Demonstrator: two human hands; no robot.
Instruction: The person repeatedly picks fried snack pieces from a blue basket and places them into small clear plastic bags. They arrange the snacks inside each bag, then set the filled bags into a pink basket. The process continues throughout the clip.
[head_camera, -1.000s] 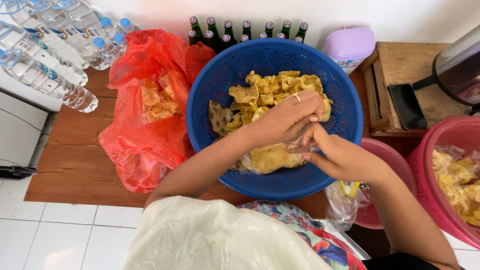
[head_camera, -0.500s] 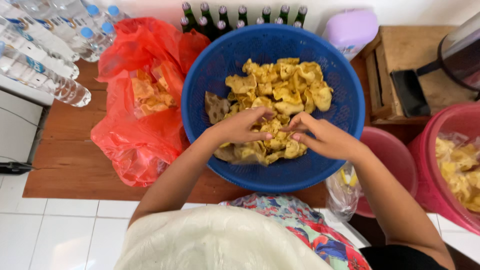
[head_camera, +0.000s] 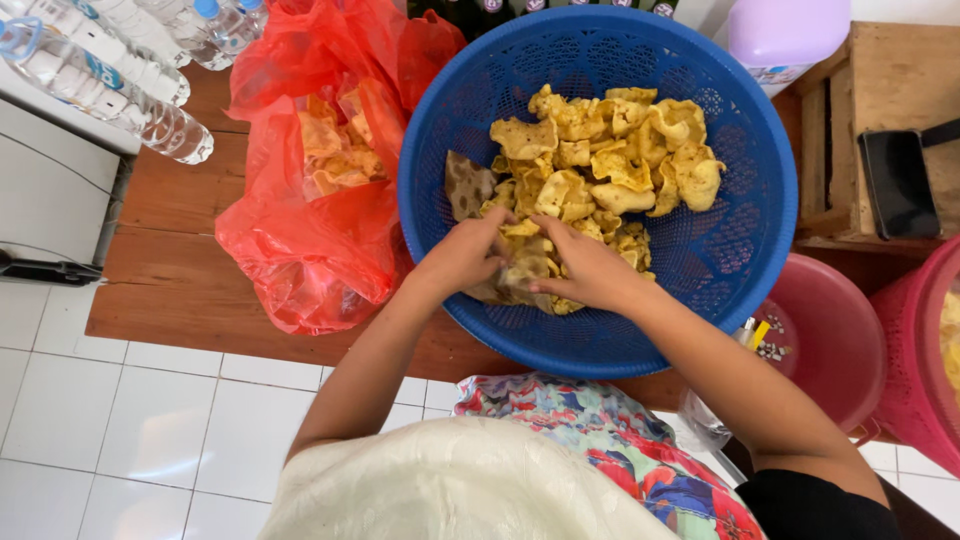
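A round blue perforated basket stands on a low wooden platform and holds a heap of yellow fried crackers. Both hands are inside it at the near side of the heap. My left hand curls over crackers and what looks like a clear plastic bag edge. My right hand presses against it, fingers closed around crackers. What lies under the two hands is hidden.
A red plastic bag with more crackers lies left of the basket. Water bottles lie at the top left. A wooden crate with a black phone, pink tubs and a lilac container stand to the right.
Both hands slid from the middle of the heap toward the near rim of the basket and came closer together. The view moved nearer to the basket.
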